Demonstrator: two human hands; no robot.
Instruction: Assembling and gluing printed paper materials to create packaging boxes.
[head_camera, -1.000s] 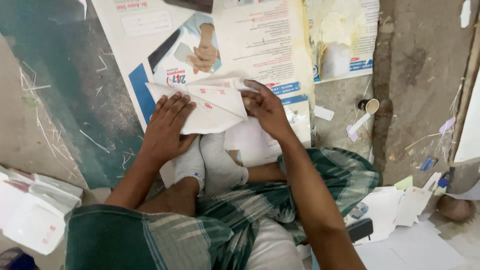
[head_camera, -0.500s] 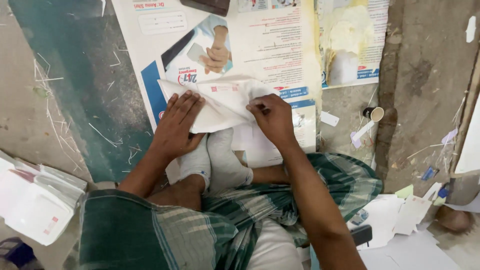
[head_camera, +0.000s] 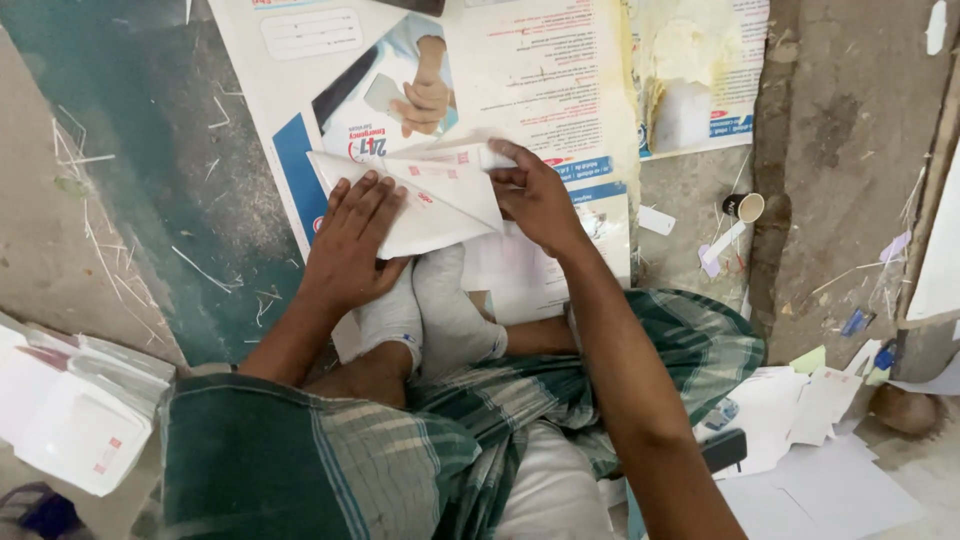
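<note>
I sit cross-legged on the floor in a green checked wrap, white-socked feet (head_camera: 440, 315) in front of me. A white paper sheet with small red print (head_camera: 440, 200) lies partly folded over a large printed poster (head_camera: 530, 80) on the floor. My left hand (head_camera: 350, 245) presses flat on the sheet's left part, fingers spread. My right hand (head_camera: 535, 195) pinches and bends over the sheet's upper right flap, thumb under the edge. More white paper lies beneath the sheet, near my feet.
A stack of white envelopes (head_camera: 70, 410) lies at my left knee. Loose white sheets and cut papers (head_camera: 810, 420) are scattered at the right. A small round cup (head_camera: 745, 207) stands on the concrete beside paper scraps. A dark green painted patch (head_camera: 130, 150) covers the floor at left.
The right hand has shifted along the sheet's top edge and folded the flap further over; the left hand stays pressed on the sheet. The camera has tilted slightly.
</note>
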